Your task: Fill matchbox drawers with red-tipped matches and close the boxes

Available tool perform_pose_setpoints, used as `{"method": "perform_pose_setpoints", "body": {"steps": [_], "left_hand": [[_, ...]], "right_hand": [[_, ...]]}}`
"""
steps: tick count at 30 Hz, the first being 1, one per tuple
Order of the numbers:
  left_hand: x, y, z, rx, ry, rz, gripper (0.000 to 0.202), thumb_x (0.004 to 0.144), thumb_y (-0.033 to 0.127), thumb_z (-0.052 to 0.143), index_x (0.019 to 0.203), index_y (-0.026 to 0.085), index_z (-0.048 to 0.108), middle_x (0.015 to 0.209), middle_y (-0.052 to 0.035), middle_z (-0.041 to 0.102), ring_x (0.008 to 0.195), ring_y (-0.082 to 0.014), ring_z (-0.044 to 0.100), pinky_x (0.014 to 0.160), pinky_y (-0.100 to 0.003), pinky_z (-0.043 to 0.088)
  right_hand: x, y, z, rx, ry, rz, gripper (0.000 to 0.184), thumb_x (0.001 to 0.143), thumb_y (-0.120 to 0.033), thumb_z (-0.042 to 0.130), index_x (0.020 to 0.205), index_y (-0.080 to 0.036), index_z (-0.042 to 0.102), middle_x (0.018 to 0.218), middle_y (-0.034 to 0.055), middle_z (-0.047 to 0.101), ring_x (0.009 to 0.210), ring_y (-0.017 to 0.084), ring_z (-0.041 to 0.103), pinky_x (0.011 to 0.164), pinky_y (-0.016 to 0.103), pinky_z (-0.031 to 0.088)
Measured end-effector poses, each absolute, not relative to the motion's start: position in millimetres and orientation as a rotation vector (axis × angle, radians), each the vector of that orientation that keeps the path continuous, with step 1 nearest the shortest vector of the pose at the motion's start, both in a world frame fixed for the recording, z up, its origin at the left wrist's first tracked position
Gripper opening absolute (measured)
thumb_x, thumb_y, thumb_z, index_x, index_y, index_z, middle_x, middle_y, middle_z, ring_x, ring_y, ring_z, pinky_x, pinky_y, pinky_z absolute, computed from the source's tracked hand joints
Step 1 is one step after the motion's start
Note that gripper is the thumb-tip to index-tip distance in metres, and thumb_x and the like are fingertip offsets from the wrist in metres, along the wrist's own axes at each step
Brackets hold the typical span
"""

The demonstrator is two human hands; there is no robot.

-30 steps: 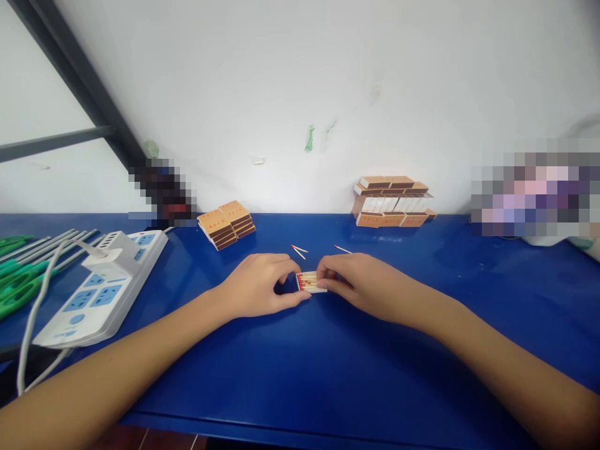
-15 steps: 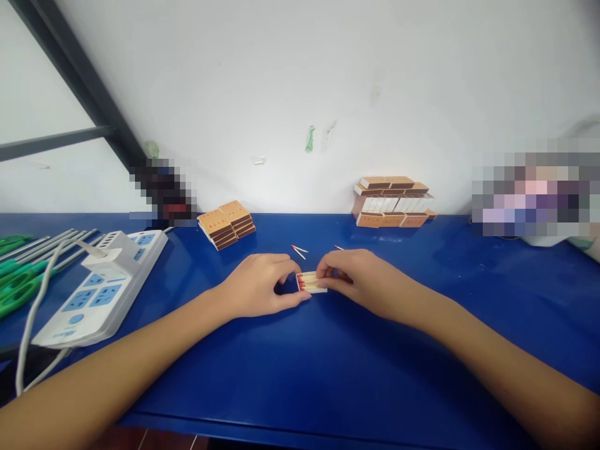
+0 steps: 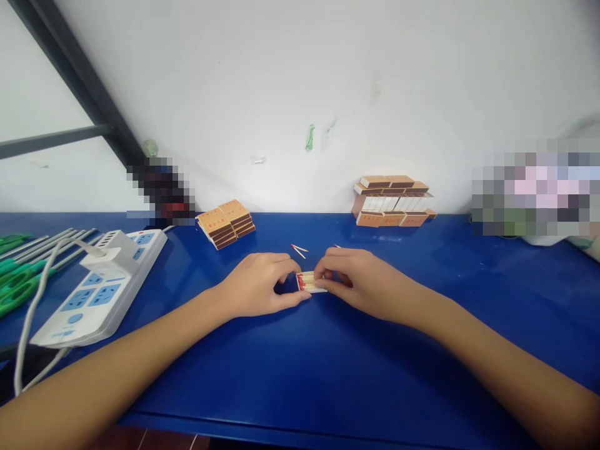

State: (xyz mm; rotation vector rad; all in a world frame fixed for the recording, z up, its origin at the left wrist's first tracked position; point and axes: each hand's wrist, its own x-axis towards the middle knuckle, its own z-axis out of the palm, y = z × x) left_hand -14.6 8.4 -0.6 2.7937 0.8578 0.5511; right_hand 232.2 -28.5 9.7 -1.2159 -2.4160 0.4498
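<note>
A small white matchbox tray (image 3: 320, 290) lies on the blue table with red-headed matches (image 3: 307, 282) in it, their heads at the left end. My left hand (image 3: 257, 284) grips the tray's left end between thumb and fingers. Over the right end, my right hand (image 3: 352, 273) has its thumb and fingertips pinched on the matches' plain ends; how many it grips is hidden. Just beyond the tray lie a few loose matches (image 3: 299, 251). Another loose match (image 3: 337, 246) shows its red tip behind my right hand.
Stacked matchboxes (image 3: 226, 224) stand at the back left, and a larger matchbox stack (image 3: 394, 203) is by the wall at right. At left are a white power strip (image 3: 94, 300) with a cable and green-handled tools (image 3: 23, 284). A blurred-out item sits far right.
My right fingertips have shifted slightly left over the matches. My left hand and the tray stay in place.
</note>
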Motion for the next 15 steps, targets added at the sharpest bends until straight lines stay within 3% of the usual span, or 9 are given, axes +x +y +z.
{"method": "perform_pose_setpoints", "body": {"steps": [8,15], "left_hand": [[-12.7,7.1,0.3,2.792,0.854,0.545,0.031,0.093,0.049,0.066,0.096,0.018,0.071,0.078,0.0005,0.065,0.066,-0.0128,0.057,0.060,-0.027,0.040],[-13.2,8.0,-0.4,2.799,0.846,0.562,0.033,0.093,0.051,0.066,0.098,0.018,0.071,0.077,0.0011,0.064,0.065,-0.0121,0.056,0.059,-0.027,0.040]], "right_hand": [[227.1,-32.0,14.0,-1.185,-2.373,0.484,0.019,0.102,-0.035,0.059,0.094,-0.021,0.070,0.092,0.0023,0.066,0.077,0.013,0.060,0.071,0.027,0.043],[228.3,-29.9,9.8,-1.212,-2.397,0.468,0.015,0.101,-0.027,0.060,0.090,-0.020,0.069,0.090,0.0017,0.065,0.075,0.013,0.057,0.071,0.027,0.041]]}}
